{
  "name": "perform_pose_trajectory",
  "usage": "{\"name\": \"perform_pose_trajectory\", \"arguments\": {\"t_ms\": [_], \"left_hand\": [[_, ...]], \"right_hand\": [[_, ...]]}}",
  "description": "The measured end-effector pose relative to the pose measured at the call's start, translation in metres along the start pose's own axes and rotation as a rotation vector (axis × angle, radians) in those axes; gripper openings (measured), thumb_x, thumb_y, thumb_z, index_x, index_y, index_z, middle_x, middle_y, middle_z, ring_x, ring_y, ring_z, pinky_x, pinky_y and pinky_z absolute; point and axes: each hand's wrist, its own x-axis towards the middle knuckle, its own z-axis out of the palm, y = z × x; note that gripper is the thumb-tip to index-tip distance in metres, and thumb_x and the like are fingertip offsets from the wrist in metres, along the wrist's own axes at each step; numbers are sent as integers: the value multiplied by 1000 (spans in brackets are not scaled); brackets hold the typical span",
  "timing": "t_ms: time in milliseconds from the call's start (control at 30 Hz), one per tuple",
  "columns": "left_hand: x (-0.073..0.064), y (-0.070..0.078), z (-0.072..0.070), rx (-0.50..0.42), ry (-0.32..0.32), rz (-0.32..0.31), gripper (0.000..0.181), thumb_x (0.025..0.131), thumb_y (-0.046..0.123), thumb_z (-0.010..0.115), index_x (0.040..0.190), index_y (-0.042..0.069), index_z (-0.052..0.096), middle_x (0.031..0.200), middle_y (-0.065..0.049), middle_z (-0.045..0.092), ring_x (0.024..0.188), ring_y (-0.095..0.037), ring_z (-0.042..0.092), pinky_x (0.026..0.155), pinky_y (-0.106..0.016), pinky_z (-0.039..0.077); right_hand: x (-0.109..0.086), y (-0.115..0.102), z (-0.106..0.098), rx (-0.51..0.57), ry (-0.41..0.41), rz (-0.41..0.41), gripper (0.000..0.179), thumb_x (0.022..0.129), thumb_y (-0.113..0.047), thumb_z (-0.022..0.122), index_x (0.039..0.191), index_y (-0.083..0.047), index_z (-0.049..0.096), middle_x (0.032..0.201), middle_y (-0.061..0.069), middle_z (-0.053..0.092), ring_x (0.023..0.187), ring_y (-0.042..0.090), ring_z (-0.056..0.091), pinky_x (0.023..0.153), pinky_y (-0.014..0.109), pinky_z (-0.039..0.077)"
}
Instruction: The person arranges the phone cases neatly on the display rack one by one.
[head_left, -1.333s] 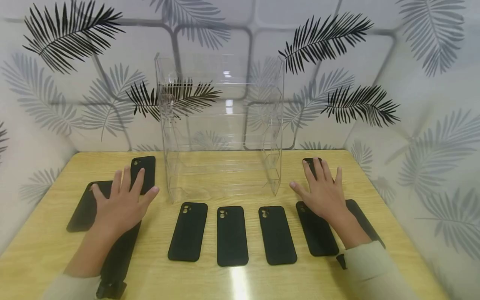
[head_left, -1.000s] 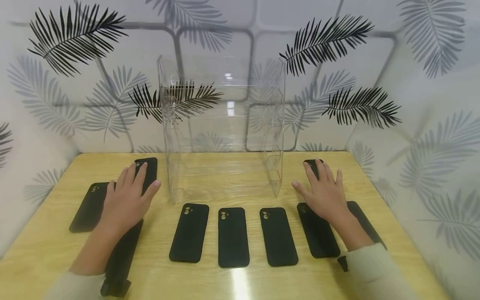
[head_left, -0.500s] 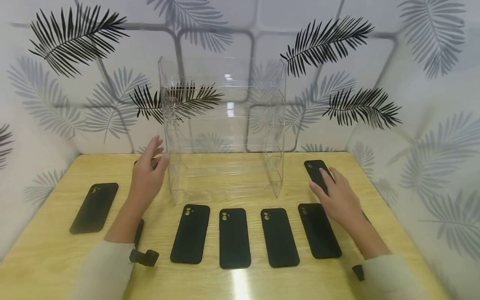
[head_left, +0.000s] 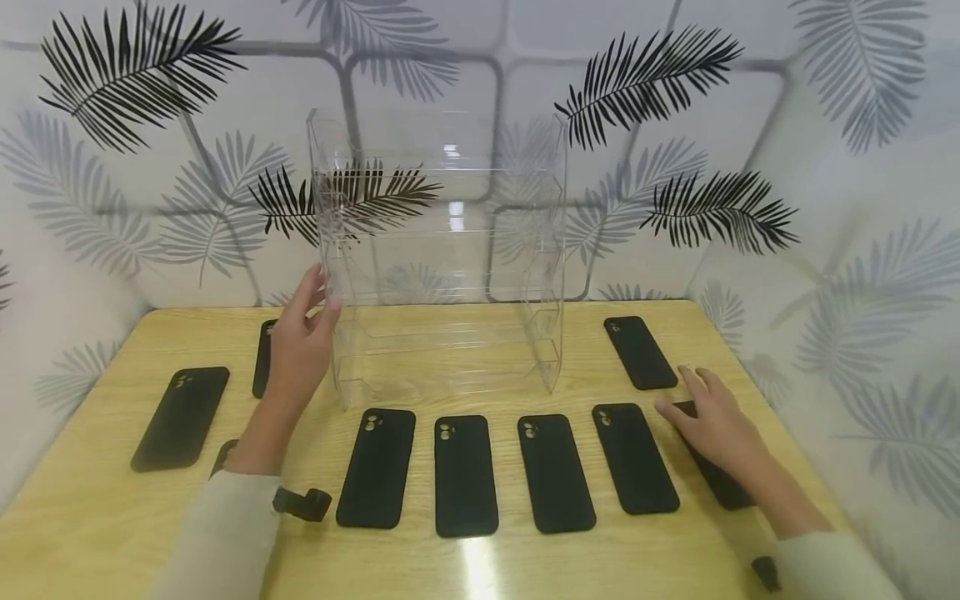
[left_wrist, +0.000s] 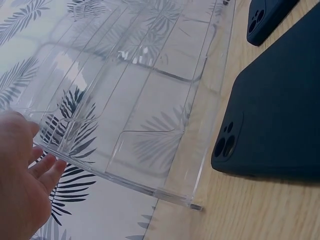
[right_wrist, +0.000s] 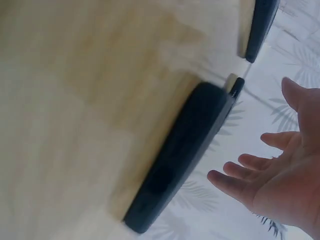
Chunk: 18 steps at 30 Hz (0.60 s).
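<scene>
Black phone cases lie on the wooden table, among them a left-middle case (head_left: pixel 377 468), a centre case (head_left: pixel 466 476) and a right-middle case (head_left: pixel 556 473). A clear acrylic tiered rack (head_left: pixel 450 383) stands behind them. My left hand (head_left: pixel 298 354) is at the rack's left side panel, fingers loosely bent. In the left wrist view, its thumb and fingers (left_wrist: pixel 52 175) lie either side of the panel's edge. My right hand (head_left: pixel 723 433) is spread over the far-right case (head_left: pixel 723 479), covering part of it. In the right wrist view, its fingers hold nothing.
More cases lie about: a far-left case (head_left: pixel 180 419), a back-left case (head_left: pixel 262 358) and another below it, mostly hidden by the left arm. A back-right case (head_left: pixel 640 352) lies right of the rack. A leaf-patterned wall (head_left: pixel 465 83) closes the back and right.
My left hand has moved from over the left cases to the rack's side. My right hand has slid from the back-right case towards the person, onto the far-right case. The cases stay put.
</scene>
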Motion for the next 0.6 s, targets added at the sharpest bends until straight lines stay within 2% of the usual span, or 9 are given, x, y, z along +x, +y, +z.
{"name": "perform_pose_trajectory", "arguments": {"t_ms": [200, 433, 500, 600], "left_hand": [[-2, 1, 2, 1, 7, -13, 60, 107, 25, 49, 162, 27, 24, 162, -1, 37, 145, -22, 41, 113, -47, 44], [-8, 23, 2, -7, 1, -26, 60, 107, 12, 46, 162, 16, 23, 163, -6, 35, 147, -26, 38, 114, -49, 42], [-8, 21, 3, -7, 3, -27, 60, 107, 12, 47, 162, 17, 23, 163, -5, 34, 147, -25, 38, 114, -49, 42], [-6, 9, 4, -12, 14, -18, 60, 107, 14, 48, 162, 23, 24, 163, -1, 35, 146, -23, 39, 114, -47, 43]], "right_hand": [[-7, 16, 3, 0, -58, -9, 89, 99, -51, 58, 153, 12, 24, 150, 47, 21, 132, 69, 25, 100, 81, 31], [-13, 25, 5, -18, -98, -16, 88, 98, -46, 61, 150, 15, 27, 145, 49, 26, 128, 70, 30, 100, 79, 34], [-13, 26, 6, -20, -104, -18, 88, 98, -46, 62, 150, 16, 28, 144, 48, 29, 127, 68, 32, 100, 77, 35], [-13, 27, 8, -27, -95, -32, 86, 98, -45, 63, 148, 17, 31, 141, 45, 35, 125, 65, 37, 99, 74, 39]]}}
